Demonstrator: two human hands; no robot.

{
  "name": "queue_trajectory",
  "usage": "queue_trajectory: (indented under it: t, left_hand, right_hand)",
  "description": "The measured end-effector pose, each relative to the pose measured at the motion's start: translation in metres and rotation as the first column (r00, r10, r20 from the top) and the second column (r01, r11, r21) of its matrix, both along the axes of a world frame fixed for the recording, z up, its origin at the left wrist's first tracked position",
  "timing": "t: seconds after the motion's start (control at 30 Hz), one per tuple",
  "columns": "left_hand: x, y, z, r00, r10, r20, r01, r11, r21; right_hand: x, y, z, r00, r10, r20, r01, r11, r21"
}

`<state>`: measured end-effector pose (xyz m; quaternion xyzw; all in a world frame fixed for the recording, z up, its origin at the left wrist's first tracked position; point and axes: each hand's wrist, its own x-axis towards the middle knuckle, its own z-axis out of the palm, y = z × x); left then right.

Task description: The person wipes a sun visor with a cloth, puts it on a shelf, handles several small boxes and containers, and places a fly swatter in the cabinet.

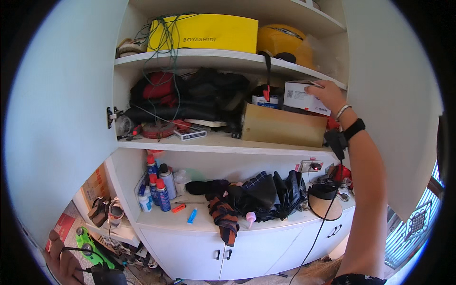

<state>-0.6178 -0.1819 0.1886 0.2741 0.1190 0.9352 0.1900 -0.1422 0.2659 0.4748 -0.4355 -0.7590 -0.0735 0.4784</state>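
Note:
My right hand (326, 94) grips the upper edge of a white printed cardboard box (297, 96) on the middle shelf. This box stands behind a tan cardboard box (285, 126), tilted slightly. A bracelet, a black strap and a black cabled device (335, 140) are on my right wrist. At the lower left my left hand (62, 258) shows near the lower part of the open left cabinet door (60, 107). A black cable and a dark device (107, 274) are beside it; whether its fingers hold anything is unclear.
Green cord (165, 34) dangles over a yellow box (231, 35) on the upper shelf, beside a yellow helmet (281, 39). Dark bags (210, 92) fill the middle shelf's left. Below are spray cans (163, 196), a folded black umbrella (262, 196) and a striped cloth (224, 217).

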Motion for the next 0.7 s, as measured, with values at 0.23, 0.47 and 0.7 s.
queue_trajectory:
  t: [0.23,0.47,0.7]
  left_hand:
    - [-0.033,-0.020,-0.009,0.871,0.040,-0.490,-0.270,0.871,-0.410]
    - [0.014,0.004,0.029,0.817,-0.550,-0.175,0.567,0.821,0.066]
    - [0.022,0.005,0.028,0.820,-0.543,-0.182,0.566,0.816,0.116]
  right_hand:
    - [0.002,0.020,-0.007,0.990,-0.119,0.069,0.119,0.993,0.003]
    - [0.006,0.018,0.016,0.964,-0.021,0.265,0.077,0.976,-0.205]
    - [0.003,0.035,0.024,0.975,-0.053,0.216,0.118,0.946,-0.302]
